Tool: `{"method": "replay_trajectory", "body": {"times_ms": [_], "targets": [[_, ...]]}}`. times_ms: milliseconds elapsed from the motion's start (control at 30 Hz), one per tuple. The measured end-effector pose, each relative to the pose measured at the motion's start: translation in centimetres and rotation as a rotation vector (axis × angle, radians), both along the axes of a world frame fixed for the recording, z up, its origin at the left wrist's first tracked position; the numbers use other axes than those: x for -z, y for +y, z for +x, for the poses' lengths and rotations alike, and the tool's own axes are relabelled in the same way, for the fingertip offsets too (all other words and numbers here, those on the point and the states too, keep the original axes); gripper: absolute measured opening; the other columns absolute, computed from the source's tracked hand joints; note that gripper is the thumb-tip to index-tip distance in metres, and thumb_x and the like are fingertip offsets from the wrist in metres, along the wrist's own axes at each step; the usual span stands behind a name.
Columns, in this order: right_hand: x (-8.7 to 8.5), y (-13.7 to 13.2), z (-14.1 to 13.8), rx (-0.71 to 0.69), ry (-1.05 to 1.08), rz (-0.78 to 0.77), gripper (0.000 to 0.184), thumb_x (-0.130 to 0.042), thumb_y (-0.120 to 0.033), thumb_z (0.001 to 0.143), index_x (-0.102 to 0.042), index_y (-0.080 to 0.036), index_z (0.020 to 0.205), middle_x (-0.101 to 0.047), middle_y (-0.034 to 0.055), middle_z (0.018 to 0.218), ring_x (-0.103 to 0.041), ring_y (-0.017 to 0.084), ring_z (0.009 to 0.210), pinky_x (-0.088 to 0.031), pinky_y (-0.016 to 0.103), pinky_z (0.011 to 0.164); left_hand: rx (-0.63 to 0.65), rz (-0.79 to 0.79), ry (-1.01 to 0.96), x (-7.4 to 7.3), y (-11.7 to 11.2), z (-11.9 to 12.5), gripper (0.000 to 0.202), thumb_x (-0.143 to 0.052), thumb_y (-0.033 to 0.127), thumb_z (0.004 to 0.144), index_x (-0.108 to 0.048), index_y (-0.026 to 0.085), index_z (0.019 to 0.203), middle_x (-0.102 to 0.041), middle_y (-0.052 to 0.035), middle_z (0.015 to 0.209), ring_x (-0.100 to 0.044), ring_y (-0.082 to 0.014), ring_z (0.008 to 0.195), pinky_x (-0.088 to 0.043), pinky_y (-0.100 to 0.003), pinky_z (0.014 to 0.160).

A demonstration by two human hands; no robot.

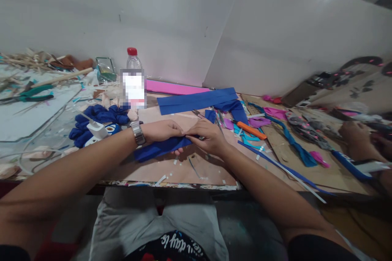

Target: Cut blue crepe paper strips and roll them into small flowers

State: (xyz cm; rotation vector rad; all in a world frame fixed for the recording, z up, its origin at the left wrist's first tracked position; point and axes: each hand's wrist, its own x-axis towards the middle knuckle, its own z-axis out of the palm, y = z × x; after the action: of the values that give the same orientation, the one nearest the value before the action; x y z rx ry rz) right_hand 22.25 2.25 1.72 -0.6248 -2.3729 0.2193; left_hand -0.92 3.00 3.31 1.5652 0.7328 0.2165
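Near the front of the work table, my left hand (162,131) and my right hand (210,135) meet over a blue cloth strip (157,149). Both hands have fingers pinched on its upper edge, close together. The left hand's lower fingers show beneath the strip, which hangs out toward the left. A watch sits on my left wrist. Just beyond the hands lies a wider flat blue strip (196,101), with more blue cloth folded at its right end. To the left is a bunched heap of blue cloth (92,120) beside a white plug-like piece (97,129).
An orange box cutter (251,129) lies among scraps right of my hands. A bottle with a red cap (132,51) stands at the back by a pink strip (177,87). Green-handled pliers (33,93) lie far left. Another person's hand (355,133) is at the far right.
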Motion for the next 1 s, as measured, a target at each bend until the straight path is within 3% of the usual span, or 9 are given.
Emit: {"method": "replay_trajectory", "body": {"times_ms": [233, 400, 600, 767, 1000], "targets": [[0.1, -0.2, 0.0, 0.047, -0.005, -0.031, 0.011, -0.066, -0.025, 0.094, -0.076, -0.023, 0.098, -0.080, 0.0070, 0.092, -0.074, 0.023, 0.088, -0.054, 0.042, 0.088, 0.024, 0.256, 0.038, -0.2, 0.6, 0.0, 0.046, -0.044, 0.049, 0.100, -0.074, 0.015, 0.089, -0.074, -0.0043, 0.074, -0.064, -0.0145, 0.064, -0.049, -0.025, 0.069], [0.5, 0.0, 0.0, 0.113, 0.024, -0.056, 0.008, -0.067, -0.024, 0.091, -0.075, -0.022, 0.093, -0.079, 0.0061, 0.090, -0.072, 0.023, 0.086, -0.053, 0.041, 0.086, -0.028, 0.732, 0.188, -0.5, 0.1, 0.5, 0.041, -0.045, 0.038, 0.099, -0.070, 0.015, 0.076, -0.070, -0.0028, 0.072, -0.055, -0.0132, 0.064, -0.037, -0.025, 0.063], [0.7, 0.0, -0.1, 0.175, 0.064, -0.109, 0.006, -0.070, -0.026, 0.091, -0.074, -0.022, 0.087, -0.078, 0.0057, 0.087, -0.071, 0.022, 0.084, -0.051, 0.039, 0.084, -0.060, 1.159, 0.406, 0.2, -0.7, 1.3, 0.033, -0.047, 0.030, 0.097, -0.076, 0.016, 0.088, -0.077, -0.0093, 0.085, -0.062, -0.0189, 0.071, -0.034, -0.031, 0.064], [0.6, 0.0, -0.2, 0.187, 0.043, -0.133, 0.007, -0.067, -0.024, 0.093, -0.072, -0.021, 0.089, -0.076, 0.0062, 0.089, -0.069, 0.023, 0.087, -0.049, 0.039, 0.086, -0.022, 1.251, 0.498, 0.5, -0.5, 1.3, 0.039, -0.041, 0.034, 0.102, -0.076, 0.018, 0.097, -0.077, -0.0091, 0.084, -0.066, -0.0212, 0.070, -0.033, -0.033, 0.061], [0.6, 0.2, -0.3, 0.179, -0.043, -0.132, 0.011, -0.055, -0.024, 0.096, -0.063, -0.020, 0.091, -0.071, 0.0078, 0.091, -0.063, 0.024, 0.089, -0.046, 0.040, 0.086, 0.008, 1.260, 0.520, 0.1, -0.6, 1.3, 0.036, -0.042, 0.036, 0.104, -0.074, 0.018, 0.103, -0.078, -0.0092, 0.093, -0.070, -0.0238, 0.078, -0.035, -0.034, 0.063]]}}
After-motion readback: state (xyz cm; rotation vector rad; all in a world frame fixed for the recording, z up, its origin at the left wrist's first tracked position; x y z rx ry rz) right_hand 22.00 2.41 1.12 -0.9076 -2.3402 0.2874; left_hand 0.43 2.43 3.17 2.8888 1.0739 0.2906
